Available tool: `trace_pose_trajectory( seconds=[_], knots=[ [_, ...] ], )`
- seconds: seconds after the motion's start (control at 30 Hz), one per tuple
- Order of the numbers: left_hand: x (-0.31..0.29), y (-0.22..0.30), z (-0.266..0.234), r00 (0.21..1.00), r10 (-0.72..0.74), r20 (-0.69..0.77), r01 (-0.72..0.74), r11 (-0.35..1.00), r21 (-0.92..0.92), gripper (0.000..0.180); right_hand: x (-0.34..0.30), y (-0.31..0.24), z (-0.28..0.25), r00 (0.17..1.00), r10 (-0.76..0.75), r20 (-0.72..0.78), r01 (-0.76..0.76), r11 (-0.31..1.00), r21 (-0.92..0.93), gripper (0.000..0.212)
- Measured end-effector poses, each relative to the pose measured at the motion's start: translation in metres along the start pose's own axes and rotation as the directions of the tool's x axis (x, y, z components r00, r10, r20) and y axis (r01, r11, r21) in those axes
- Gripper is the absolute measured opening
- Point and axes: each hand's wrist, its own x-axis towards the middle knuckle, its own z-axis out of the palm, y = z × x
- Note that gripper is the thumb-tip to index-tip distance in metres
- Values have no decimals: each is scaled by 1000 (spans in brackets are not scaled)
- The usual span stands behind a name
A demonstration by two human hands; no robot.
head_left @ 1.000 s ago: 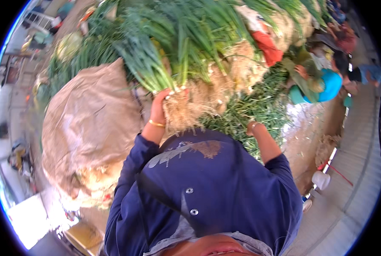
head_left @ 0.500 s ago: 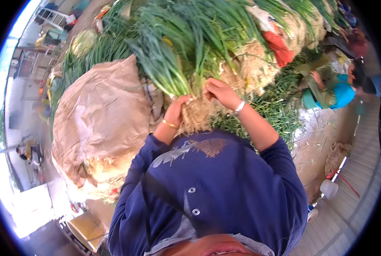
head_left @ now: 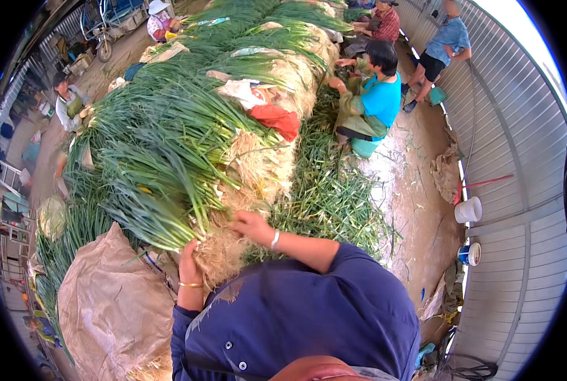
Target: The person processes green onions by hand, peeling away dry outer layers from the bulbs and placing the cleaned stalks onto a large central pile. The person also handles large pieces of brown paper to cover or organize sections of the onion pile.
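Observation:
A big heap of long green stalks like green onions lies before me, its pale fibrous roots facing my body. My left hand is closed about the white lower ends of a bunch of stalks. Just right of it, at the edge of the roots, is my right hand. Its fingers are bent together, and what they pinch, if anything, is too small to make out.
A brown cloth cover bulges at my left. Loose green trimmings cover the floor to the right. A red cloth lies on the heap. A person in a turquoise top sits beyond; a white bucket stands by the corrugated wall.
My view has swung to the right and lifted, bringing the wall and more people into sight. Both hands stay at the root ends of the stalks.

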Motion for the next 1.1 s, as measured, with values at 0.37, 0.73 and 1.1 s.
trace_pose_trajectory(
  seconds=[0.37,0.73,1.1],
  knots=[
    [-44,40,33,987,46,152,-2,960,-281,58,13,88,-42,838,485,250,-545,711,444,42],
    [-62,33,1,916,15,400,161,901,-402,58,63,-21,89,919,159,361,-310,857,412,18],
    [-67,15,26,978,49,205,8,963,-269,55,51,-6,82,956,-61,286,-217,508,833,21]
  ],
)
